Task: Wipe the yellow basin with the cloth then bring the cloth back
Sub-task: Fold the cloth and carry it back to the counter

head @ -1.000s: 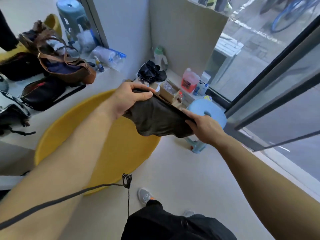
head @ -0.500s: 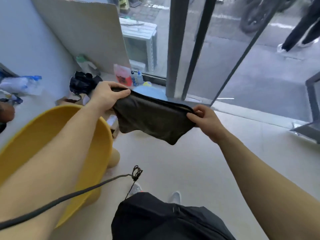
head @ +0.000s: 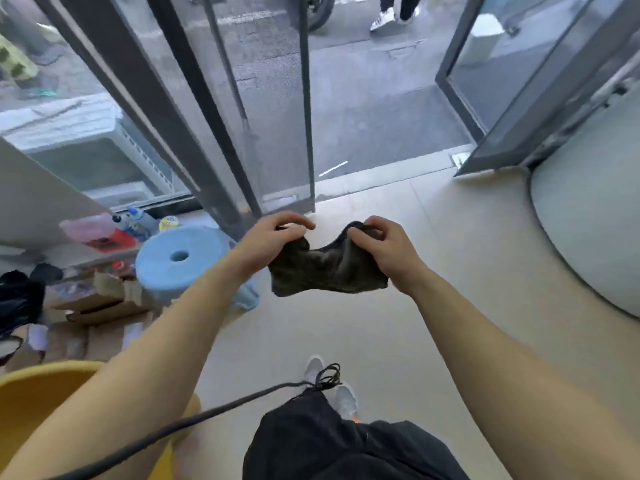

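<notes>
Hands (head: 273, 240) (head: 384, 251) outstretched, both pinching dark cloth (head: 325, 268).

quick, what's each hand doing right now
Left hand: closed, pinching the dark cloth at its top edge.
Right hand: closed, gripping the same cloth.

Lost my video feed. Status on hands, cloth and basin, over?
Left hand and right hand both grip the dark cloth, held mid-air. Yellow basin at lower left, apart from cloth. Nothing blocking the hands.
</notes>
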Demonstrator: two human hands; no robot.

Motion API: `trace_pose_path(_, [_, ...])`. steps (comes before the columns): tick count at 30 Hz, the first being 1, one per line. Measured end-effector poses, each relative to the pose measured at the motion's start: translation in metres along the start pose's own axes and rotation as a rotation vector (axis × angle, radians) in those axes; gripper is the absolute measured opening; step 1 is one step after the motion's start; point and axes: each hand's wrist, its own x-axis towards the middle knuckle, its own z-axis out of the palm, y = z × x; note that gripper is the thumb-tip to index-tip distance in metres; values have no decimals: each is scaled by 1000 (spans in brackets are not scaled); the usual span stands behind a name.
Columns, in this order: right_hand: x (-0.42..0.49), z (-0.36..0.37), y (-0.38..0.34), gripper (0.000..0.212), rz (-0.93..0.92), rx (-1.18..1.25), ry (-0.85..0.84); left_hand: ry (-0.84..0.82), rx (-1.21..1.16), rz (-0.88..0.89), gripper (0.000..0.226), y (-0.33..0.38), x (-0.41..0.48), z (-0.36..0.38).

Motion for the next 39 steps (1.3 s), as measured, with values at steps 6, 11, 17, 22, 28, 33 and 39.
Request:
trace_pose_path(6, [5, -49, -9, 15, 89, 366, 222, -138, 184, 238, 17, 61, 70, 92])
trace_pose_path(11, [-8, -125, 4, 47, 223, 781, 306, -267, 190, 302, 19, 107, 102, 164])
trace_pose_path(17, [-28, -225, 37, 35, 217, 704, 394, -512, 240, 367, 8, 167, 137, 250])
trace_pose_path(22, [-37, -302, 49, 18, 177, 634, 422, -589, 298, 364, 2, 205, 165, 336])
trace_pose_path(28, [-61, -428, 60, 8, 118, 577, 665, -770, 369, 395, 3, 285, 189, 440])
trace_pose_path(33, [-86, -525, 65, 8, 43, 566, 752, -897, 306, 421, 6, 343, 212, 518])
trace_pose_path(39, [-79, -606, 74, 8, 21, 815, 788, -925, 185, 322, 14, 389, 263, 618])
